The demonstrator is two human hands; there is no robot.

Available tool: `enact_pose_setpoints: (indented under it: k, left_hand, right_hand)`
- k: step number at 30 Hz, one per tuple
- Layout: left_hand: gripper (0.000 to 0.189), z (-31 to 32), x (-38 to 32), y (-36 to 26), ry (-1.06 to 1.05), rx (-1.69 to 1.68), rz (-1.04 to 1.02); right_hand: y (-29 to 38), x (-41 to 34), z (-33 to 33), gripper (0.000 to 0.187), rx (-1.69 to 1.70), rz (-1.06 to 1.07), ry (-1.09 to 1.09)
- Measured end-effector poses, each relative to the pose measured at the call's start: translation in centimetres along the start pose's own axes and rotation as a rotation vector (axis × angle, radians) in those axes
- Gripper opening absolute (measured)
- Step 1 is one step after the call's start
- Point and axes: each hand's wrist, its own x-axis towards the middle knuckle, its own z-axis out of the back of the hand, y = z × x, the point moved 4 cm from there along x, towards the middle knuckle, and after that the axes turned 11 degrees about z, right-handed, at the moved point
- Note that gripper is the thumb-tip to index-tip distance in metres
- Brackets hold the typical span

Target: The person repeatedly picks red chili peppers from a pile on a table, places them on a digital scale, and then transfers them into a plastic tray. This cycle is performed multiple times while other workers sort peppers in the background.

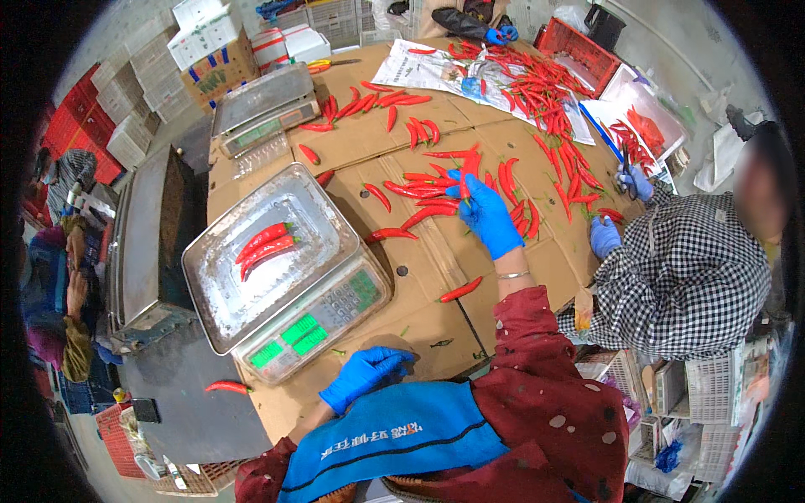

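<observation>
My right hand (489, 217), in a blue glove, grips a red chili pepper (465, 188) above a loose group of chili peppers (424, 188) on the cardboard-covered table (434, 339). Close to my body, my left hand (368, 377) is also gloved in blue; its fingers lie together and nothing shows in them. Just beyond it stands a digital scale (302, 339) with lit green displays. Two chili peppers (267, 248) rest side by side in the scale's metal tray (217, 264). A single chili pepper (461, 289) lies between my right forearm and the scale.
A second scale (267, 110) stands at the back left. Many chili peppers (541, 88) are heaped on a white sack (415, 69). At right, a co-worker (679, 270) holds scissors (627, 170). Another person's gloved hands (502, 34) are at the far edge, near a red crate (578, 60).
</observation>
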Motion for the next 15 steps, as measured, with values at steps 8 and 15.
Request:
enact_pose_setpoints:
  k: [8, 15]
  left_hand:
    - [0.043, 4.1, -6.4, -8.3, -0.315, -0.208, -0.370]
    - [0.040, 9.2, -10.7, -8.7, -0.661, 0.019, -0.272]
  right_hand:
    - [0.3, -6.5, -13.3, 0.035, -0.680, 0.294, 0.675]
    - [-0.5, -7.4, -21.5, 0.031, -0.951, 0.503, 0.765]
